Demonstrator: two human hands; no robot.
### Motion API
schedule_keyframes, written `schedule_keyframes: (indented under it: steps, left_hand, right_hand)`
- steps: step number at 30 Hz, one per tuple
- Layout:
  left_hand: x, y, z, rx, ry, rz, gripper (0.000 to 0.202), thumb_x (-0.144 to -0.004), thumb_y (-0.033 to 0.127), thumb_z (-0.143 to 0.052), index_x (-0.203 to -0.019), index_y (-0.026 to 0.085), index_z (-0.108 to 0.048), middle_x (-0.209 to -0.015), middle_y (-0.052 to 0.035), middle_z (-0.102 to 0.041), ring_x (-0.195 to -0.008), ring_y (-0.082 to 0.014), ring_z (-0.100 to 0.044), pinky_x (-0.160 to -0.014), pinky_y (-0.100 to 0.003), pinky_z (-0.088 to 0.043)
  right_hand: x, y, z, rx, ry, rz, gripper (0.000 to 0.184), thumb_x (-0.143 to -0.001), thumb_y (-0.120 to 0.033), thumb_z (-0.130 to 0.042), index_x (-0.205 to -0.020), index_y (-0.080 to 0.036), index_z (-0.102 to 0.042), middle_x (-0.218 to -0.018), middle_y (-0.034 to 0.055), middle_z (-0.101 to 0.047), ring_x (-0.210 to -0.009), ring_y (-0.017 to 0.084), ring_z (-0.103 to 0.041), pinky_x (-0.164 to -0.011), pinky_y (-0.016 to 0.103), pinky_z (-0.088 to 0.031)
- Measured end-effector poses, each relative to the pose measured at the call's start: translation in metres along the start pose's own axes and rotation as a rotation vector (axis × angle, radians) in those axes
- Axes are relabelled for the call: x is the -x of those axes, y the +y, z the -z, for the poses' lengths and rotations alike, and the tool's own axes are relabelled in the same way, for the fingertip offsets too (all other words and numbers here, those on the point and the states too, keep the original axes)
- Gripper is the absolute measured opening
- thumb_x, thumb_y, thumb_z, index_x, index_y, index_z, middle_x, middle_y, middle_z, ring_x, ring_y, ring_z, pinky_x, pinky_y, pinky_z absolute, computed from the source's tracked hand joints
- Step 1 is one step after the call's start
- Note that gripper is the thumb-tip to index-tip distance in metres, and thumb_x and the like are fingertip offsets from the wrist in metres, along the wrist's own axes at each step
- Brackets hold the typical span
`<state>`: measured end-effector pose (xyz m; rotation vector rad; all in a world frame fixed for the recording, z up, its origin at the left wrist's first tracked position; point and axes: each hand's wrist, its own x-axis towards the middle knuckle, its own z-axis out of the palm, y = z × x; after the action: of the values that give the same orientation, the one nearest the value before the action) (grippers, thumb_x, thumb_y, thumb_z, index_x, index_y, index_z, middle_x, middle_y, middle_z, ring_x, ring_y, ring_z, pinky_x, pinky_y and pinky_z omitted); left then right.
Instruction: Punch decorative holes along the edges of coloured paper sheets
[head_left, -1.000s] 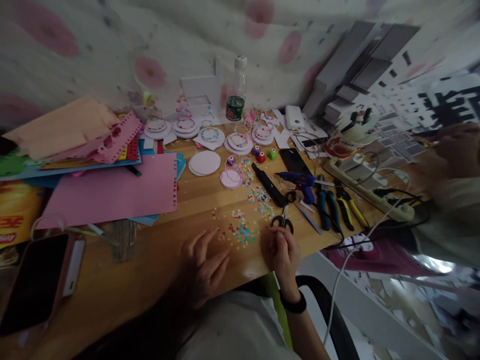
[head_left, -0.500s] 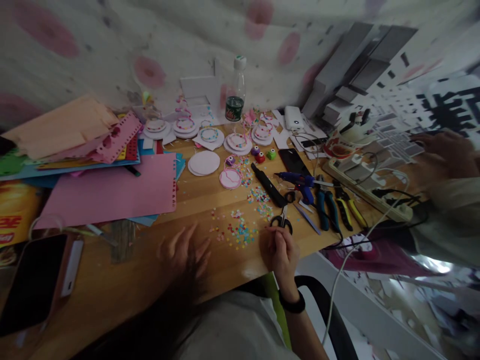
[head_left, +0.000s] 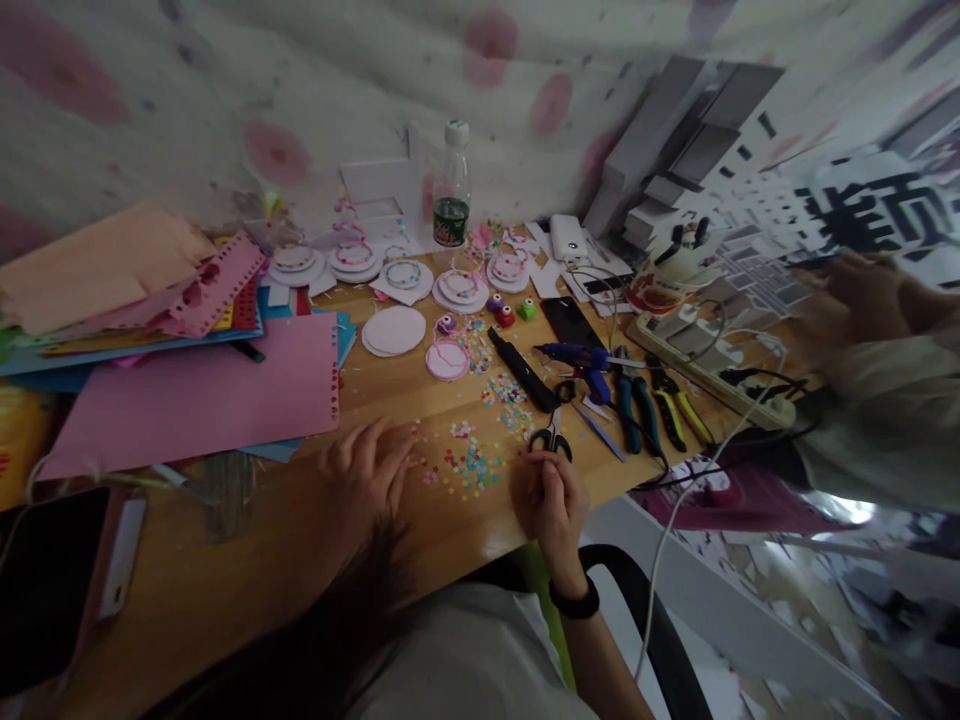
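My left hand (head_left: 364,465) rests on the wooden table (head_left: 300,545) with its fingers apart and nothing visible in it. Beside it, to the right, lie small coloured sequins or confetti pieces (head_left: 472,470). My right hand (head_left: 559,500) is closed at the table's front edge, its fingers curled together; whether something is inside cannot be seen. Just beyond its fingertips are black-handled scissors (head_left: 555,424). A white disc with a pink edge (head_left: 448,360) and plain white discs (head_left: 394,330) lie farther back.
Beaded bracelets on white discs (head_left: 460,289) line the back near a bottle (head_left: 451,200). Right are a glue gun (head_left: 577,356), pliers (head_left: 637,405), a power strip (head_left: 712,375) and another person's hands (head_left: 862,300). Left are pink paper (head_left: 202,385) and a phone (head_left: 52,580).
The view has shifted, so most things appear a little farther left. My left hand's fingers look less spread. My right hand stays closed by the scissors. The other person's hands have moved.
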<state>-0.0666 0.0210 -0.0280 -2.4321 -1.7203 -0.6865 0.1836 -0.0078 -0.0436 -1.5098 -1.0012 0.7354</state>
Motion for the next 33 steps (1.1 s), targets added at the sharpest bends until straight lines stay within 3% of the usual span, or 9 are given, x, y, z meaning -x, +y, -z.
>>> schedule_keyframes:
  steps: [5, 11, 14, 16, 18, 21, 26, 30, 33]
  left_hand:
    - [-0.005, 0.011, 0.006, 0.134, 0.145, -0.055, 0.010, -0.088, 0.018, -0.067, -0.086, 0.027, -0.072, -0.108, -0.0019, -0.074, -0.109, -0.0260, -0.059, -0.096, -0.046, -0.042]
    - [-0.006, 0.032, 0.002, 0.241, 0.154, -0.114, 0.016, -0.086, 0.023, -0.073, -0.073, 0.024, -0.063, -0.099, 0.0011, -0.076, -0.106, -0.0246, -0.060, -0.095, -0.045, -0.042]
    - [-0.003, 0.053, 0.001, 0.298, 0.033, -0.115, 0.008, -0.092, 0.029, -0.064, -0.091, 0.025, -0.071, -0.121, -0.0064, -0.070, -0.118, -0.0281, -0.056, -0.098, -0.048, -0.041]
    - [-0.002, 0.066, 0.002, 0.264, -0.058, -0.147, 0.023, -0.094, 0.033, -0.059, -0.114, 0.029, -0.071, -0.142, -0.0129, -0.056, -0.129, -0.0335, -0.049, -0.100, -0.055, -0.039]
    - [0.000, 0.073, 0.003, 0.204, -0.129, -0.154, 0.030, -0.094, 0.036, -0.059, -0.122, 0.033, -0.068, -0.151, -0.0162, -0.046, -0.134, -0.0373, -0.043, -0.101, -0.061, -0.036]
    - [0.002, 0.072, 0.003, 0.150, -0.176, -0.120, 0.028, -0.094, 0.037, -0.059, -0.120, 0.034, -0.069, -0.152, -0.0158, -0.045, -0.136, -0.0369, -0.042, -0.104, -0.064, -0.032]
    - [0.007, 0.058, 0.000, 0.129, -0.120, -0.143, 0.030, -0.095, 0.033, -0.058, -0.124, 0.036, -0.066, -0.149, -0.0134, -0.048, -0.130, -0.0336, -0.047, -0.103, -0.062, -0.035]
    - [0.010, 0.054, -0.001, 0.072, -0.133, -0.155, 0.027, -0.094, 0.034, -0.060, -0.120, 0.034, -0.068, -0.149, -0.0145, -0.048, -0.129, -0.0367, -0.047, -0.101, -0.066, -0.036]
    - [0.011, 0.054, 0.002, 0.091, -0.136, -0.178, 0.032, -0.094, 0.030, -0.061, -0.124, 0.036, -0.065, -0.149, -0.0117, -0.049, -0.131, -0.0343, -0.048, -0.102, -0.063, -0.038]
  right_hand:
    - [0.003, -0.003, -0.002, -0.122, 0.131, -0.006, 0.036, -0.094, -0.047, -0.050, -0.086, -0.018, -0.068, -0.051, -0.0052, -0.044, -0.042, 0.012, -0.038, -0.042, 0.025, -0.023]
    - [0.004, -0.001, -0.004, -0.163, 0.163, -0.020, 0.044, -0.096, -0.053, -0.041, -0.085, -0.019, -0.065, -0.051, -0.0041, -0.044, -0.042, 0.013, -0.038, -0.043, 0.026, -0.023]
    - [0.003, 0.001, -0.003, -0.162, 0.147, -0.046, 0.054, -0.098, -0.059, -0.034, -0.082, -0.019, -0.066, -0.050, -0.0029, -0.044, -0.041, 0.014, -0.038, -0.042, 0.027, -0.022]
    - [0.003, 0.001, -0.003, -0.146, 0.157, -0.057, 0.056, -0.097, -0.061, -0.035, -0.078, -0.019, -0.066, -0.049, -0.0023, -0.045, -0.040, 0.014, -0.038, -0.042, 0.027, -0.023]
    - [0.002, 0.000, -0.004, -0.135, 0.163, -0.066, 0.057, -0.096, -0.063, -0.038, -0.074, -0.019, -0.066, -0.048, -0.0016, -0.045, -0.040, 0.014, -0.040, -0.042, 0.028, -0.023]
    - [0.001, -0.003, -0.005, -0.165, 0.161, -0.076, 0.058, -0.094, -0.065, -0.041, -0.071, -0.019, -0.067, -0.046, -0.0012, -0.046, -0.040, 0.014, -0.040, -0.042, 0.028, -0.023]
    - [0.002, -0.002, -0.004, -0.157, 0.145, -0.093, 0.059, -0.094, -0.065, -0.041, -0.071, -0.018, -0.068, -0.047, -0.0012, -0.047, -0.042, 0.014, -0.042, -0.043, 0.028, -0.026]
    - [0.003, 0.000, -0.002, -0.116, 0.131, -0.097, 0.060, -0.095, -0.065, -0.040, -0.074, -0.018, -0.070, -0.048, -0.0015, -0.048, -0.043, 0.014, -0.042, -0.044, 0.028, -0.027]
    - [0.002, -0.003, -0.003, -0.132, 0.127, -0.086, 0.060, -0.094, -0.066, -0.042, -0.072, -0.018, -0.069, -0.047, -0.0018, -0.048, -0.042, 0.013, -0.041, -0.042, 0.027, -0.026]
